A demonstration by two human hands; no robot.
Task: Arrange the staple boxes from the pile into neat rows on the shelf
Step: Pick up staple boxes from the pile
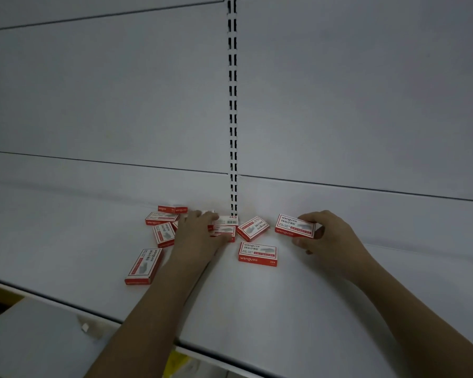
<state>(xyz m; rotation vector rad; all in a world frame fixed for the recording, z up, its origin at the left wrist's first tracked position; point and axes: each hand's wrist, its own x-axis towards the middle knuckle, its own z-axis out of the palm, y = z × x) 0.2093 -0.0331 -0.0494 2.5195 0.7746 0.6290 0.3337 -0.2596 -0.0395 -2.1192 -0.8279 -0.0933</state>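
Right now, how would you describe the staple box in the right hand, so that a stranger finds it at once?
Find the slotted black-and-white post in the back wall, then follow the white shelf to the right of its foot. The last box on that side is the held box, gripped by the right hand. It alone sits apart from the pile, fingers round it.

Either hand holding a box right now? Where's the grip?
Right hand pinches the far-right staple box at its right end. Left hand lies on the pile, thumb against one box; a grip cannot be told.
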